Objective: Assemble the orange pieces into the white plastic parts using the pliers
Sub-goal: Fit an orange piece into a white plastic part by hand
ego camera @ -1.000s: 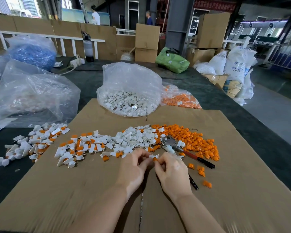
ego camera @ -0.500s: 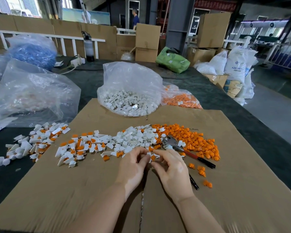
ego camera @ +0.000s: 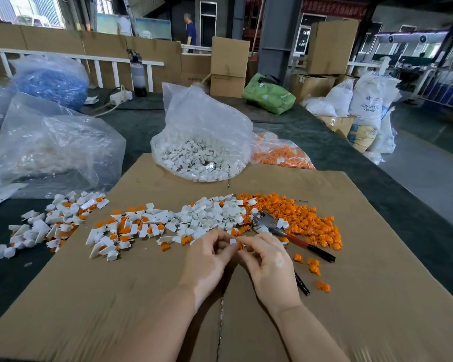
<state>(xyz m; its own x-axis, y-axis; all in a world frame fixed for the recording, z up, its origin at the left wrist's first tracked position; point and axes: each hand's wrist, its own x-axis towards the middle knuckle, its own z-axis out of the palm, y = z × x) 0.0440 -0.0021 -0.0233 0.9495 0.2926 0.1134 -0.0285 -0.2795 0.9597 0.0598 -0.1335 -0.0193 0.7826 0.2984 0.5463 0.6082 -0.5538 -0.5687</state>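
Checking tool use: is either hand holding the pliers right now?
No, the pliers lie on the cardboard while the left hand and right hand pinch a small white part.

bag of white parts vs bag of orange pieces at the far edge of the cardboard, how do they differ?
The bag of white parts stands tall, its plastic rising well above the fill; the bag of orange pieces lies low and flat. The white bag looks larger and sits centred; the orange bag sits to its right, partly hidden behind it. Both are clear plastic, resting at the cardboard's far edge.
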